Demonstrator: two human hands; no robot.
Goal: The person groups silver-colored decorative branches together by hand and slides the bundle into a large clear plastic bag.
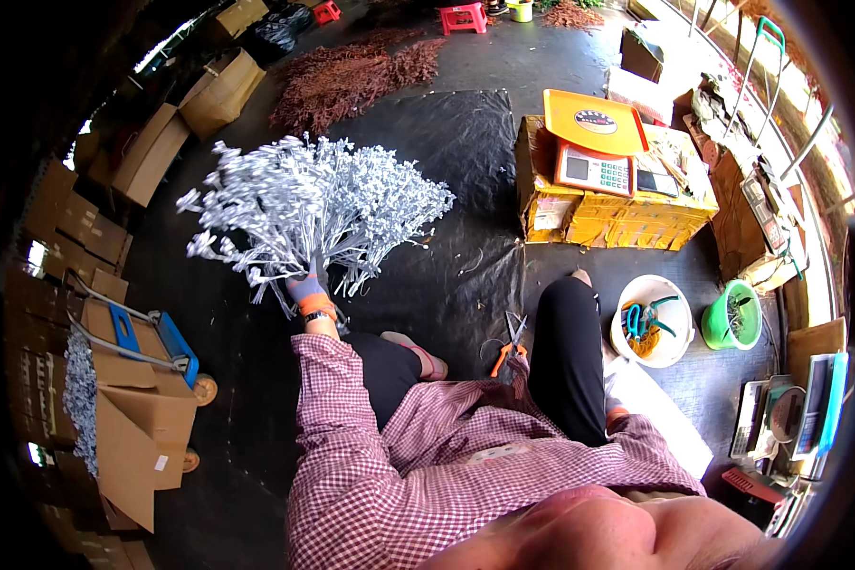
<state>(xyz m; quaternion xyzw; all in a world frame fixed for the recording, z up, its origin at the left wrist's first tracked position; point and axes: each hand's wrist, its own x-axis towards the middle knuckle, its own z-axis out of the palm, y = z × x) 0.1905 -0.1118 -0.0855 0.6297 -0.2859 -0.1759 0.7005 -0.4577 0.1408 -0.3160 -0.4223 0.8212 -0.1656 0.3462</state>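
My left hand (309, 288), in a grey and orange glove, grips the stems of a bunch of silver-white dried flowers (263, 203). Its heads are blurred by motion. More silver-white flowers (392, 206) lie to its right on a black plastic sheet (463, 278); where the two masses divide is hard to see. Of my right hand only an orange cuff (617, 415) shows, beside my right leg. The fingers are hidden, next to a white sheet-like thing (659, 417). Orange-handled shears (511, 344) lie with blades apart between my feet.
A digital scale (596, 169) with an orange tray rests on a taped box (627, 217). To my right stand a white bucket (652, 285) holding pruners and a green bucket (732, 313). A hand truck with cartons (146, 399) is at left. Reddish dried stems (349, 78) lie ahead.
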